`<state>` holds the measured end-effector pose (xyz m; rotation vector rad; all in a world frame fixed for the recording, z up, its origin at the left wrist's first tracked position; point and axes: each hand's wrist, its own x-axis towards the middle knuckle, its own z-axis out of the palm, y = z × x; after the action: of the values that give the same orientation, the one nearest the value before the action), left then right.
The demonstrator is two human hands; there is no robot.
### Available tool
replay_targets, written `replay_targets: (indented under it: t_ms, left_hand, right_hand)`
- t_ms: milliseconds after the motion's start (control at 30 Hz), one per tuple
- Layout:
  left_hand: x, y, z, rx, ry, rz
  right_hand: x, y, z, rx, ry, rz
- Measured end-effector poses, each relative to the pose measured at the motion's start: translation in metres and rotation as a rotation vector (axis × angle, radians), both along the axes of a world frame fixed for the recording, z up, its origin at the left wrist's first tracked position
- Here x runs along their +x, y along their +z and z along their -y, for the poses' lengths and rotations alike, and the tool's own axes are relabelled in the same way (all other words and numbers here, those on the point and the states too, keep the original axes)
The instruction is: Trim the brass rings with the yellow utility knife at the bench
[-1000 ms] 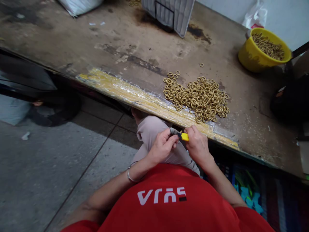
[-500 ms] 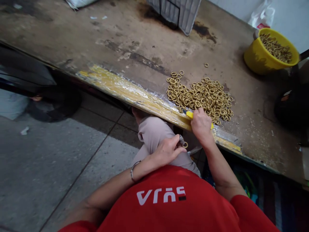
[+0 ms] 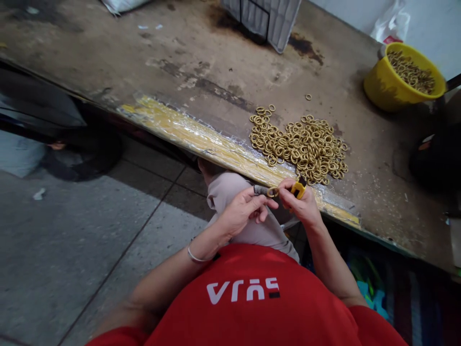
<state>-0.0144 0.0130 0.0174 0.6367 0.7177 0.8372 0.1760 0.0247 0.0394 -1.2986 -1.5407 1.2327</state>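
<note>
My right hand (image 3: 302, 202), at the table's front edge, is closed round a yellow utility knife (image 3: 298, 189) with its dark tip pointing up. Its fingertips meet a small brass-coloured ring (image 3: 272, 192). My left hand (image 3: 248, 211), above my knee, has the ring at the tip of a finger wrapped in something grey (image 3: 260, 190); its other fingers are loosely bent below. Whether the ring is pinched or slipped over that fingertip I cannot tell. Just beyond my hands lies a heap of similar rings (image 3: 306, 146) on the table.
Yellow tape (image 3: 201, 139) covers the front edge of the worn table (image 3: 151, 57). A yellow bucket (image 3: 382, 86) of rings stands at the back right. A grey ribbed crate (image 3: 259, 21) is at the back. One loose ring (image 3: 308, 97) lies behind the heap.
My right hand has come back from the heap's front edge towards my left hand, and the knife has turned upward. My left hand has risen with the ring, and the two hands now meet.
</note>
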Motion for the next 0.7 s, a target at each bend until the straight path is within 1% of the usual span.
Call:
replay_targets:
  t_ms: [100,200,267,333,433,500,600,700]
  left_hand:
    - [0.002,0.001,0.004,-0.056,-0.008,0.058]
    - [0.002,0.002,0.007,-0.050,-0.010,0.022]
    - [0.001,0.003,0.010,-0.002,0.007,-0.046]
    - [0.001,0.004,0.012,0.076,0.038,-0.121]
    - [0.001,0.006,0.014,0.206,0.055,-0.227]
    - [0.001,0.008,0.015,0.270,0.043,-0.301]
    - [0.001,0.009,0.013,0.355,0.032,-0.423]
    - [-0.002,0.011,0.012,0.480,0.036,-0.557]
  right_hand:
    - [-0.003,-0.006,0.007,0.022,0.024,-0.051]
    - [-0.003,-0.004,0.012,0.136,0.070,0.022]
    - [-0.003,0.001,0.018,0.236,0.083,0.154]
    - [-0.002,0.005,0.025,0.295,0.089,0.358]
    - [-0.005,0.010,0.035,0.279,0.099,0.701]
    - [-0.008,0.012,0.038,0.248,0.098,0.866]
    - [-0.015,0.014,0.039,0.216,0.094,1.011]
    - [-0.017,0.012,0.036,0.203,0.109,1.107]
